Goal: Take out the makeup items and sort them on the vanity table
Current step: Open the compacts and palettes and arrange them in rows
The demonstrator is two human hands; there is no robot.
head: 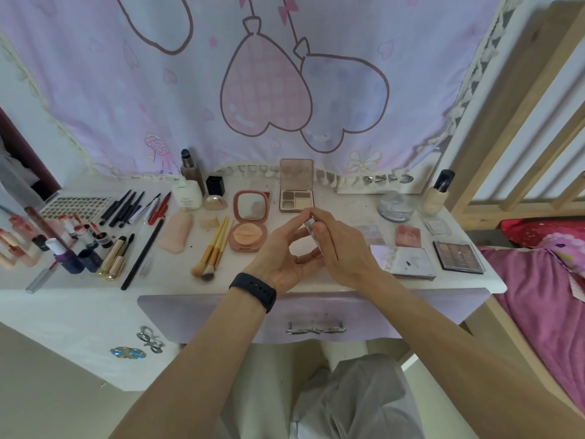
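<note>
Over the middle of the white vanity table (95, 286), my left hand (285, 258) and my right hand (342, 245) meet around a small silvery makeup case (309, 224). My right hand grips it from above, and my left hand's fingers curl round it from the left; most of the case is hidden. Behind my hands lie an open pink powder compact (250, 221) and an open eyeshadow palette (297, 190). Makeup brushes (213, 248) lie to the left of the compact.
Lipsticks and bottles (63, 245) crowd the left end, with pencils (133, 204) behind them. Palettes (457, 256) and a glass jar (395, 205) sit on the right. A shut lilac drawer (313, 315) is below my hands. A wooden bed frame (519, 128) stands at the right.
</note>
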